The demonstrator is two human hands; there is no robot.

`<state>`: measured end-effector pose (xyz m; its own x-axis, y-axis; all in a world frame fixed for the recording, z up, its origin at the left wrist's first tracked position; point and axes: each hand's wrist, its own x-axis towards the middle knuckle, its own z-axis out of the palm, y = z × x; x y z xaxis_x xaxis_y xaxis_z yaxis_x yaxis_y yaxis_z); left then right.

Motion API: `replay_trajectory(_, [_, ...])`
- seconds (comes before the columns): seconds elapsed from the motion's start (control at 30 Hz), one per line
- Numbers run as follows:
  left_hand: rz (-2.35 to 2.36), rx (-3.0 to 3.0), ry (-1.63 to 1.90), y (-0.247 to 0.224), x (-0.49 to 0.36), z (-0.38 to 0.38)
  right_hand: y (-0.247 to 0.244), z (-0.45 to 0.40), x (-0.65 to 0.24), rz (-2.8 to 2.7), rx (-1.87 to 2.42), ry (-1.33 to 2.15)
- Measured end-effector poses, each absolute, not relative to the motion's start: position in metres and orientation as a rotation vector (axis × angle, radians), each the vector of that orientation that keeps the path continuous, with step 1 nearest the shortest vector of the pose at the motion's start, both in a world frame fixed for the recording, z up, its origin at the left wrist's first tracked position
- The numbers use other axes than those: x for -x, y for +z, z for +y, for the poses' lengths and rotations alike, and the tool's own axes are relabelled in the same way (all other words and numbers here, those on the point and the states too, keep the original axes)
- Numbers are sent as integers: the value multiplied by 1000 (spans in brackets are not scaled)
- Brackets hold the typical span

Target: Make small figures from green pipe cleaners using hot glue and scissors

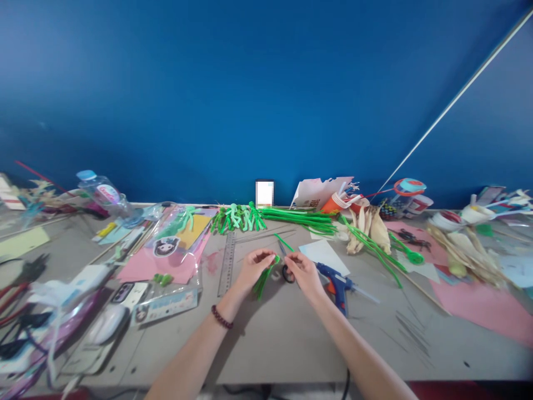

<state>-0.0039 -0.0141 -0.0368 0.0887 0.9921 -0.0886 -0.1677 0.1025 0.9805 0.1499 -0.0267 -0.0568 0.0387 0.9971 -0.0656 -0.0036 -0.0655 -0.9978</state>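
Observation:
My left hand [257, 268] is closed on a small bundle of green pipe cleaners [261, 286], whose ends hang down below the fingers. Facing it, my right hand [303, 270] has its fingers pinched together; what lies between the fingertips is too small to make out. Scissors [286, 274] with dark handles show just beside the right fingertips, partly covered by them. A single bright green pipe cleaner [283, 242] slants just beyond the right fingers. Right of that hand, a blue glue gun [339, 286] rests on the table.
Green pipe cleaners [297, 218] and several tied green figures [238, 216] line the back. A metal ruler [227, 264] and pink paper in a clear bag [183, 255] are left. White paper [325, 255], corn husks [368, 230] and thin wires [412, 333] are right.

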Motion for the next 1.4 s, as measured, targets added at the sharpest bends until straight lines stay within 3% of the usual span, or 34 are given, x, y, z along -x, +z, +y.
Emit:
replay_trajectory(0.3, [1195,-1222,1120,-43,5,-12,-32,-30,-170,-1383,1353,1051])
replay_trajectory(0.5, [1254,-1213,1116,-39,3,-13,-4,-71,-239,-1293,1372,1305])
replay_trajectory(0.7, [1271,-1278,1090,-38,4,-14,-27,-93,-266,-1196,1385,1396])
replay_trajectory(1.23, [1267,-1268,1076,-40,5,-12,-67,-115,-264,-1409,1385,926])
replay_trajectory(1.4, [1239,-1182,1085,-45,6,-10,-65,-121,-268,-1361,1359,966])
